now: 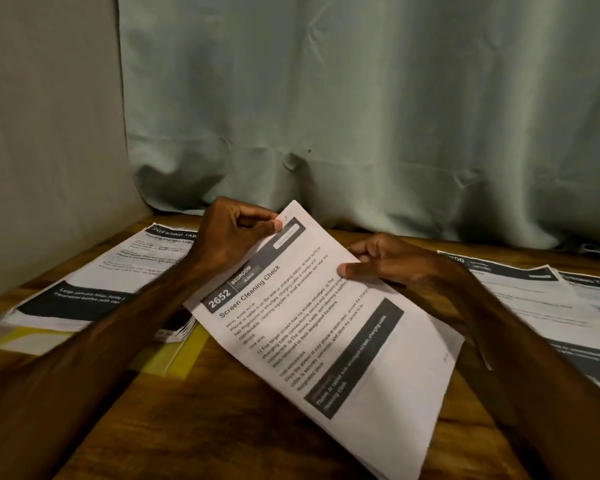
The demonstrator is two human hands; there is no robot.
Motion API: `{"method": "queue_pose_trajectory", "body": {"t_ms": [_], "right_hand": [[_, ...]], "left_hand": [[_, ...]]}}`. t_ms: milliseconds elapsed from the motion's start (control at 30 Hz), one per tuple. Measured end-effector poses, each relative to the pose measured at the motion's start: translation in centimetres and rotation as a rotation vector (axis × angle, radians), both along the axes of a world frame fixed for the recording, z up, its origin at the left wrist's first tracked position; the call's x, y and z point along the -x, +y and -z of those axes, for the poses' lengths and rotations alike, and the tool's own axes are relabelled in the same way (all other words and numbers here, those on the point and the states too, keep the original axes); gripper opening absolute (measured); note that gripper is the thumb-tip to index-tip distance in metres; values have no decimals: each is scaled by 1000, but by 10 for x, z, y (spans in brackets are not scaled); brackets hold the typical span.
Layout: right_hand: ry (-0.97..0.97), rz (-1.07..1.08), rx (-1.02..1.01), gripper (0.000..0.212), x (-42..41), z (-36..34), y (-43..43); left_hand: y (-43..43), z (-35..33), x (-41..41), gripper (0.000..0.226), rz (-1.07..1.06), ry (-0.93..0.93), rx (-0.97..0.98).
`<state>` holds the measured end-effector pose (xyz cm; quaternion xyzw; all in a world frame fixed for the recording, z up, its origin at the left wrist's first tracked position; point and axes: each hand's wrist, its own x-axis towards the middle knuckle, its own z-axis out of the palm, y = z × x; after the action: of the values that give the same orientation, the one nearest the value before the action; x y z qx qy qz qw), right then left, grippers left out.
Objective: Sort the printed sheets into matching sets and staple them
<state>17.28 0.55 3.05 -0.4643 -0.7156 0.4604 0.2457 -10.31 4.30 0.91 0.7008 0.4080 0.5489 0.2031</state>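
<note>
Our left hand (236,237) pinches the top corner of the sheet (326,323), our right hand (392,261) its side edge; we should compare its heading with the dressing-table pile (94,271) left of it.

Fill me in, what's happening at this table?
A person holds a printed sheet, headed 2652 Screen Cleaning Check, over the wooden table. The left hand pinches its top corner; the right hand grips its right edge. A stack of sheets lies at left on a yellow folder, and more sheets are spread at right.
</note>
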Motion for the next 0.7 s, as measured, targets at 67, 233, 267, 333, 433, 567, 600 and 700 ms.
{"method": "queue_pose_trajectory", "body": {"t_ms": [67, 233, 267, 333, 433, 567, 600, 700], "right_hand": [[6, 2, 3, 28, -7, 4, 8], [106, 74, -17, 30, -11, 19, 24], [105, 101, -28, 30, -13, 22, 28], [84, 162, -44, 31, -18, 24, 33], [82, 269, -34, 32, -23, 28, 39], [91, 337, 9, 19, -14, 35, 40], [94, 356, 20, 19, -9, 36, 38], [152, 408, 34, 18, 4, 36, 34]], "left_hand": [[3, 0, 5, 19, -3, -9, 26], [22, 7, 19, 25, -183, 249, -21], [26, 9, 25, 28, -264, 347, 5], [33, 13, 44, 24, -420, 433, 143], [35, 16, 77, 52, -681, 572, 391], [25, 11, 102, 104, -751, 782, 716], [21, 9, 104, 108, -738, 807, 747], [7, 2, 98, 101, -726, 846, 739]]}}
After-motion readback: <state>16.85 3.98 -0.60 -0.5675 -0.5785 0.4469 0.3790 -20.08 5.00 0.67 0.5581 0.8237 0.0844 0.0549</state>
